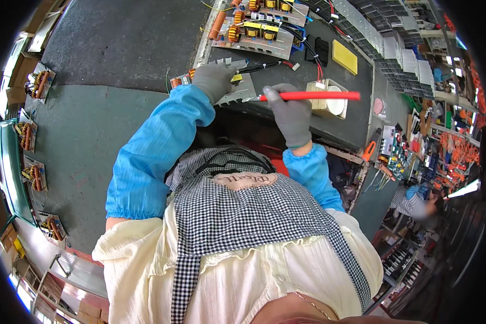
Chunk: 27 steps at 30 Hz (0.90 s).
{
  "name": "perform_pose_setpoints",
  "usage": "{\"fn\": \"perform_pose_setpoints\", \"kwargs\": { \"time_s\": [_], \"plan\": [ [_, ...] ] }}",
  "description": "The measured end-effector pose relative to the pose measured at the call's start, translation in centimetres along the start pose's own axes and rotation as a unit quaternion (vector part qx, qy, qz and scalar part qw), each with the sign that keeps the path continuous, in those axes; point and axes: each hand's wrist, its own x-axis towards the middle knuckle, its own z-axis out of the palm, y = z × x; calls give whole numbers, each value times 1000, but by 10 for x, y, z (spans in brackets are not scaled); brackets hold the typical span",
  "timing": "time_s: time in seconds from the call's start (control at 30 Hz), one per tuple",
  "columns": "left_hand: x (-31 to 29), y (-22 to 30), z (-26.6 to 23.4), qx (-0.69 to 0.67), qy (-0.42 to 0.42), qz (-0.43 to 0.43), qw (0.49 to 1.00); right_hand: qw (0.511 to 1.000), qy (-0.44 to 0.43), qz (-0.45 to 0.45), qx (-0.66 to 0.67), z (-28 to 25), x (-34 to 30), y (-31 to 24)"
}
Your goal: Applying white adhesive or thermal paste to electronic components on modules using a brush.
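My left hand (215, 82), in a grey glove, grips a circuit board (246, 86) at the table's near edge; its fingertips are partly hidden. Copper coils and a small yellow-topped part sit on that board, with a black cable running off to the right. My right hand (290, 113), also gloved, is closed on a slim red-handled tool (318, 95). The tool lies almost level, its narrow pale tip pointing left at the board's right corner; whether it touches is unclear. Just right of this hand stands a pale box with a round white top (336, 100).
Behind are more circuit boards (278, 47) with coils and wires, a yellow pad (344, 56) and stacked grey metal parts (399, 54). Several coil boards (35, 178) line the left side. An orange-handled tool (369, 150) lies right. Another person (413, 202) is at far right.
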Motion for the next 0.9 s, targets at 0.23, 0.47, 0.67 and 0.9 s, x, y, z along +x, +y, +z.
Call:
{"fn": "perform_pose_setpoints", "kwargs": {
  "time_s": [0.23, 0.47, 0.67, 0.9],
  "plan": [
    [8, -15, 12, -34, 0, 20, 999, 994, -76, 32, -77, 28, 22, 14],
    [11, -16, 12, -37, -7, 30, 999, 991, -71, 21, -114, 36, 26, 10],
    [10, -19, 15, -42, -1, 27, 999, 989, -65, 124, -46, 24, 26, 1],
    [10, -18, 14, -35, -8, 26, 999, 990, -72, 73, -93, 33, 16, 3]
  ]
}}
